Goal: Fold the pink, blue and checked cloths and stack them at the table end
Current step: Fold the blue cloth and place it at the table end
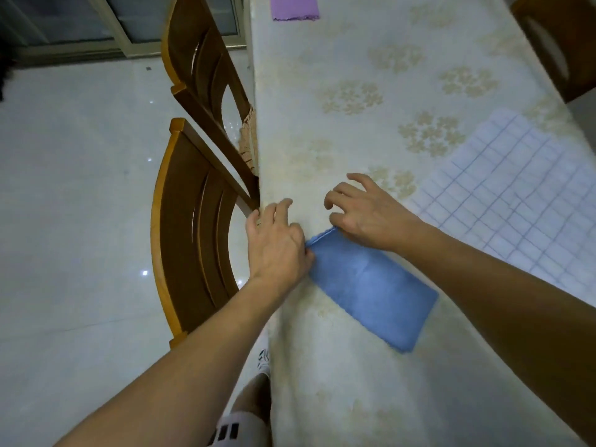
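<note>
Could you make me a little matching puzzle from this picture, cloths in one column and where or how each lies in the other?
Things:
1. Blue towelling cloth
2. White cloth with a blue check
3. Pinkish-purple cloth

States:
A. Spread flat on the table's right side
B. At the far end of the table
C. Folded into a narrow strip, both hands at its far end

Pairs: 1-C, 2-A, 3-B
</note>
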A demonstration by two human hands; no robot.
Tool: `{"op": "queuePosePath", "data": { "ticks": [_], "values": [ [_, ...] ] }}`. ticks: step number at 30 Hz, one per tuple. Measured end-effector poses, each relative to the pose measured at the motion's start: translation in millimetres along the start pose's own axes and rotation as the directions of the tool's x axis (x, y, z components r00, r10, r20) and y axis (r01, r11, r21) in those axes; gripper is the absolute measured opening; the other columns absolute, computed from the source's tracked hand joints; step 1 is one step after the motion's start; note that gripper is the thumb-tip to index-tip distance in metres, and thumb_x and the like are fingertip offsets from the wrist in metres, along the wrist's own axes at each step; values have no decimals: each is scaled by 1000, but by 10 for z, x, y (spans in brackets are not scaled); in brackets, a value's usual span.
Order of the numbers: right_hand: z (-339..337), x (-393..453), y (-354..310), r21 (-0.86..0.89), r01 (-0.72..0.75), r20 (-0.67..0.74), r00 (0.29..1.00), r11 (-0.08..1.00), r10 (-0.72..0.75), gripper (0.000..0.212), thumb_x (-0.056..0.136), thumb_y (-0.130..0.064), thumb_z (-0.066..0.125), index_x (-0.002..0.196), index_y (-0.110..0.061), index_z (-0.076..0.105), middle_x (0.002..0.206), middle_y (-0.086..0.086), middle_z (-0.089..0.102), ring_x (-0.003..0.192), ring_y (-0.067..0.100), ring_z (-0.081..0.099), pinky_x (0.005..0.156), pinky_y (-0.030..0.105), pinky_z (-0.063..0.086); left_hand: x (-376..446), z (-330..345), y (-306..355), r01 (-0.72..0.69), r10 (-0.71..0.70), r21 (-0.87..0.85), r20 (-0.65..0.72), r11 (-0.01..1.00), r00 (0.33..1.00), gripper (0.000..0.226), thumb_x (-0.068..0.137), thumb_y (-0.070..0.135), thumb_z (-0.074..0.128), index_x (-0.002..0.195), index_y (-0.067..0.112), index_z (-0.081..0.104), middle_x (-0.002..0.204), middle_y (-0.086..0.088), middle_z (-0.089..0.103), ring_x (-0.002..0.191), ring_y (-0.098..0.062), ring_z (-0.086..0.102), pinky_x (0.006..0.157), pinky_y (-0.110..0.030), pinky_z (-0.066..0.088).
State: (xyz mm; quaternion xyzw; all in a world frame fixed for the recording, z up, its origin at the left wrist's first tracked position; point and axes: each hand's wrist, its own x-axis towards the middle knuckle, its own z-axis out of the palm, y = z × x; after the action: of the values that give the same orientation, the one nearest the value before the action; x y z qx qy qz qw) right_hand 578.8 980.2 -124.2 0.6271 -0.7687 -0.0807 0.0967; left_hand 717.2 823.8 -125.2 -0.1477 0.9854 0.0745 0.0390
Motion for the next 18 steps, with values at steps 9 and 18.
{"op": "queuePosePath", "data": {
  "ticks": [9, 18],
  "values": [
    [-635, -674, 513, -134, -420, -148, 904, 898, 400, 4, 75, -3, 70, 77, -6, 68, 103, 11, 63, 95, 34, 60, 104, 56, 37, 744, -736, 649, -299, 318, 116, -213, 947, 924, 21, 77, 31, 68, 89, 16, 76, 144, -2, 46, 133, -25, 39, 110, -53, 22],
    [-1267, -991, 773, -139, -710, -448, 667, 691, 595, 16, 92, -17, 60, 85, -5, 70, 103, 12, 63, 96, 32, 59, 103, 57, 39, 982, -1495, 1176, -424, 451, 175, -499, 889, 740, 24, 73, 20, 58, 85, 9, 74, 134, -3, 52, 123, -29, 47, 107, -53, 28]
  ]
}}
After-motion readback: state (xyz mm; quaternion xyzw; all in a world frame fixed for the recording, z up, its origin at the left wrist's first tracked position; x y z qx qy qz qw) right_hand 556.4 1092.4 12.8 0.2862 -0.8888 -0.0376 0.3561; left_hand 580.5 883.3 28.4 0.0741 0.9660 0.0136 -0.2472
